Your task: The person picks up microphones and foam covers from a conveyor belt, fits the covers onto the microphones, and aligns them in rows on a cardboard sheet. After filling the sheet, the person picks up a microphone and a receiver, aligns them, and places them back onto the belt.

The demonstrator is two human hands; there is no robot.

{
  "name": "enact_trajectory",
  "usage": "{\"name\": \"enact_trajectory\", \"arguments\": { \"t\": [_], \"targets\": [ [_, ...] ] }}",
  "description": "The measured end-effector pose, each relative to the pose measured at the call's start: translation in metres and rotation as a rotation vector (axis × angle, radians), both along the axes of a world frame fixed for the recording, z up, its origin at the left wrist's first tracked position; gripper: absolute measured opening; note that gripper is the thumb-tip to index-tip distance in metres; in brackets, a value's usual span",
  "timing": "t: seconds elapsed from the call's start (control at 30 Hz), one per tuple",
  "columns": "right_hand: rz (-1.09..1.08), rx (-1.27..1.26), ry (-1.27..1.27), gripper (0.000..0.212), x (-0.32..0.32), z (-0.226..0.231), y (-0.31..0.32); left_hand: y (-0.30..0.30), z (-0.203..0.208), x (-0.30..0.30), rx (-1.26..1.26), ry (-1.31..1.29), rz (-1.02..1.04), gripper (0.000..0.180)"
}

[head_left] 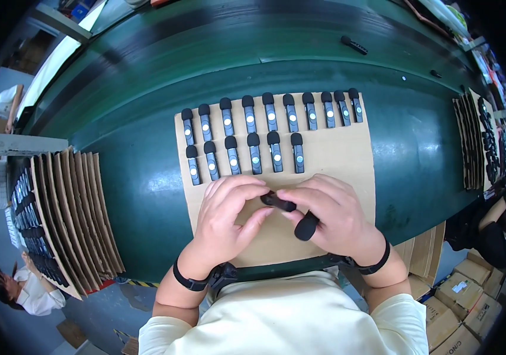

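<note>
Between the fingertips of my left hand (pixel 223 222) and my right hand (pixel 332 216) is a small dark microphone body (pixel 279 202), tilted, pinched from both sides. A black foam tip (pixel 306 226) pokes out under the right thumb; what it is attached to is hidden in that hand. Both hands are over the near part of a cardboard sheet (pixel 335 151). Farther up the sheet, small clip-on microphones with black foam tips lie in two rows, a longer far row (pixel 269 113) and a shorter near row (pixel 276 155). Most show a pale round dot.
The sheet lies on a green table (pixel 140 171). At the left stands a stack of cardboard sheets (pixel 81 207) bearing dark pieces; another stack (pixel 471 139) stands right. A loose black microphone (pixel 354 45) lies at the back. Cartons (pixel 463 293) and a co-worker (pixel 31 290) are beyond the table.
</note>
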State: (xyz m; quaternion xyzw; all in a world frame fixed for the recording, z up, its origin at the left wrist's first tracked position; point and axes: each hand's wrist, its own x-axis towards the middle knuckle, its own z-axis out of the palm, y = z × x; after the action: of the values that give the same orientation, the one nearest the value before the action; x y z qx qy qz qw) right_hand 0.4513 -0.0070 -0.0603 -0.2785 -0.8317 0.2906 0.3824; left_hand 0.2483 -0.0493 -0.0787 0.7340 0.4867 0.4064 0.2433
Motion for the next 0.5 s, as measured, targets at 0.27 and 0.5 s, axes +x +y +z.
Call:
{"name": "enact_trajectory", "arguments": {
  "t": [0.27, 0.5],
  "targets": [
    [-0.185, 0.183, -0.321, 0.031, 0.046, 0.002, 0.024, -0.005, 0.002, 0.001, -0.128, 0.200, -0.091, 0.030],
    [-0.156, 0.230, -0.522, 0.029, 0.052, -0.021, 0.013, -0.004, 0.002, -0.001, -0.188, 0.266, -0.133, 0.028]
  ]
}}
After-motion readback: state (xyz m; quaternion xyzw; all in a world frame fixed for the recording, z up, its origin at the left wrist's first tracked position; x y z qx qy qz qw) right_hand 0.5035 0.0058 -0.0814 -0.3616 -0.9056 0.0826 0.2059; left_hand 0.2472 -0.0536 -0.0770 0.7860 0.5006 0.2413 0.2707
